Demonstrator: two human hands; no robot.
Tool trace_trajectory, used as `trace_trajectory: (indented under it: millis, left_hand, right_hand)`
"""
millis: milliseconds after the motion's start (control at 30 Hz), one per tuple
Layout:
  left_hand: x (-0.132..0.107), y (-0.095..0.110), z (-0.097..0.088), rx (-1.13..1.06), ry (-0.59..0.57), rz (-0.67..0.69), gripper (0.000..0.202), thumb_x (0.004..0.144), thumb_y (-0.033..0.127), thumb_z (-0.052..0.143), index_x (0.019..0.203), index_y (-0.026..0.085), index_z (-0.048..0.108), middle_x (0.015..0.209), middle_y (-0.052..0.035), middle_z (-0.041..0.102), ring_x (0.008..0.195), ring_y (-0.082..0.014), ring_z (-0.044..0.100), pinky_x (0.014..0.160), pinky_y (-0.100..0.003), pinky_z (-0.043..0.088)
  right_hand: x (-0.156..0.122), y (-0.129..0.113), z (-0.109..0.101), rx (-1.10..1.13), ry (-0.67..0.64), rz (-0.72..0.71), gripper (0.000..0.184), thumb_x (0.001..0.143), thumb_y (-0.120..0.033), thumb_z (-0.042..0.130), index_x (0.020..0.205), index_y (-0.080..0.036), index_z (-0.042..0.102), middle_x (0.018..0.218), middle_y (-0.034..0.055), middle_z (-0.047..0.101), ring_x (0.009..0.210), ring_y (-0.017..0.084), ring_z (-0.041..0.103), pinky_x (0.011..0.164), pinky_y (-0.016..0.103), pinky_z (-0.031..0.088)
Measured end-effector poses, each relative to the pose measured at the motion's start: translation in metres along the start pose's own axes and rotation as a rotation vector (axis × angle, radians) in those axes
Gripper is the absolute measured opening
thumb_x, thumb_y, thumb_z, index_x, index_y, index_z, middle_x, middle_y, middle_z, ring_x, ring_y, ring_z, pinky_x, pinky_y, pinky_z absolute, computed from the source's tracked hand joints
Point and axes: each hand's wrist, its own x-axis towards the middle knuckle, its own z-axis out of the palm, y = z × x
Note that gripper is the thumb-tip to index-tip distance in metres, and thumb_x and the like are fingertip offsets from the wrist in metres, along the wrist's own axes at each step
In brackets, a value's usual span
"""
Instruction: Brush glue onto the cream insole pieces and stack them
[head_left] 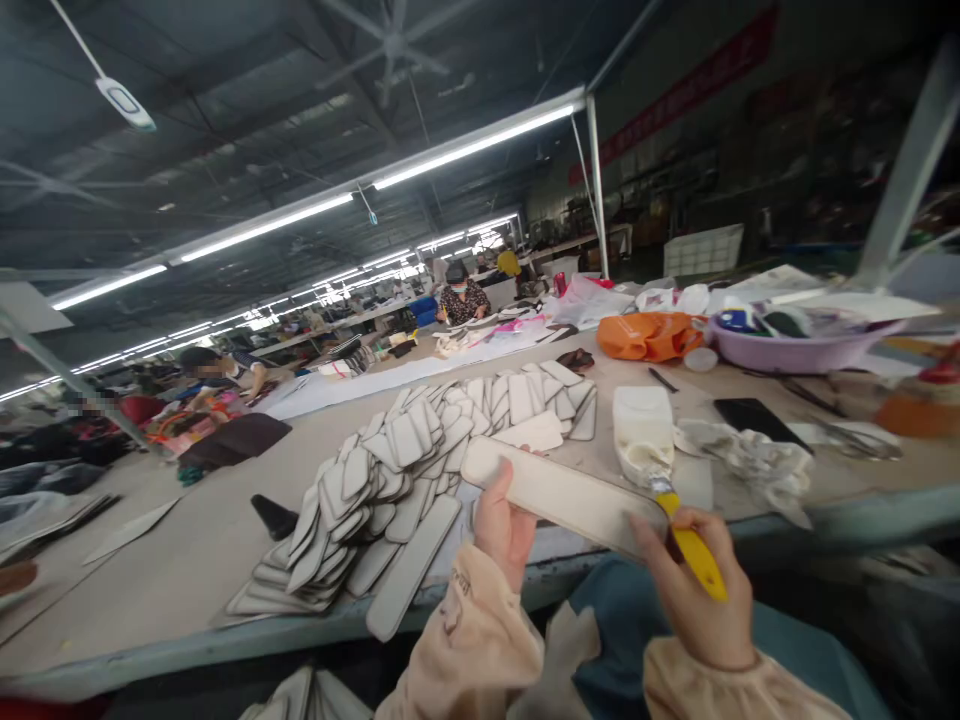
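A long off-white strip with rounded ends (566, 495) is stretched between my two hands over the table's front edge. My left hand (506, 525) grips it near its left end, thumb on top. My right hand (709, 590) is closed round a brush with a yellow handle (697, 550), and its fingers also touch the strip's right end. The bristles are at the mouth of a white plastic container (643, 430), just beyond the strip. Left of my hands lies a heap of similar pale pieces with dark edges (409, 435); one long piece (416, 570) overhangs the table edge.
Right of the container are crumpled white cloth (757, 465), a black phone (761, 425) and scissors (862, 440). Behind them stand an orange bag (649, 337) and a lilac basin (799, 350). A black object (274, 517) lies left of the heap. Other people sit farther off.
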Motion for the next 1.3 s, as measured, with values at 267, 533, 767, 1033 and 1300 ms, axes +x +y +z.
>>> trace_trajectory:
  millis: [267, 533, 767, 1033, 1300]
  left_hand:
    - [0.023, 0.002, -0.012, 0.002, 0.088, 0.109, 0.023, 0.087, 0.026, 0.055, 0.101, 0.010, 0.064, 0.103, -0.0143, 0.070, 0.098, -0.0222, 0.067, 0.093, -0.037, 0.052]
    - [0.037, 0.006, -0.014, 0.031, 0.096, 0.103, 0.024, 0.093, 0.021, 0.044, 0.104, 0.009, 0.062, 0.101, -0.0116, 0.070, 0.104, -0.0213, 0.064, 0.099, -0.041, 0.048]
    - [0.037, 0.006, -0.019, 0.048, 0.108, 0.063, 0.030, 0.095, 0.022, 0.041, 0.113, 0.010, 0.060, 0.104, -0.0123, 0.070, 0.102, -0.0193, 0.065, 0.099, -0.039, 0.048]
    - [0.042, 0.004, -0.030, 0.026, 0.105, 0.073, 0.029, 0.094, 0.020, 0.043, 0.112, 0.008, 0.061, 0.105, -0.0139, 0.069, 0.104, -0.0218, 0.064, 0.098, -0.041, 0.049]
    - [0.040, 0.003, -0.035, -0.045, 0.047, 0.055, 0.024, 0.089, 0.025, 0.053, 0.103, 0.009, 0.064, 0.109, -0.0142, 0.069, 0.109, -0.0258, 0.062, 0.098, -0.042, 0.048]
  right_hand:
    - [0.009, 0.025, 0.001, 0.013, 0.004, 0.112, 0.044, 0.064, -0.052, 0.074, 0.088, -0.023, 0.050, 0.067, -0.0042, 0.050, 0.055, 0.013, 0.050, 0.055, 0.024, 0.042]
    - [0.010, 0.023, 0.004, 0.174, -0.125, 0.149, 0.034, 0.071, -0.039, 0.071, 0.087, -0.025, 0.045, 0.063, -0.0078, 0.044, 0.051, 0.011, 0.044, 0.051, 0.023, 0.039]
    - [0.010, 0.022, 0.005, 0.151, -0.120, 0.139, 0.031, 0.071, -0.034, 0.070, 0.086, -0.024, 0.044, 0.063, -0.0082, 0.044, 0.052, 0.010, 0.043, 0.052, 0.022, 0.039]
    - [0.008, 0.025, 0.008, 0.132, -0.128, 0.158, 0.033, 0.070, -0.035, 0.071, 0.087, -0.024, 0.045, 0.062, -0.0087, 0.044, 0.050, 0.009, 0.043, 0.050, 0.022, 0.038]
    - [0.005, 0.034, 0.011, 0.060, -0.038, 0.179, 0.042, 0.064, -0.046, 0.075, 0.086, -0.023, 0.049, 0.063, -0.0061, 0.048, 0.052, 0.011, 0.047, 0.053, 0.023, 0.041]
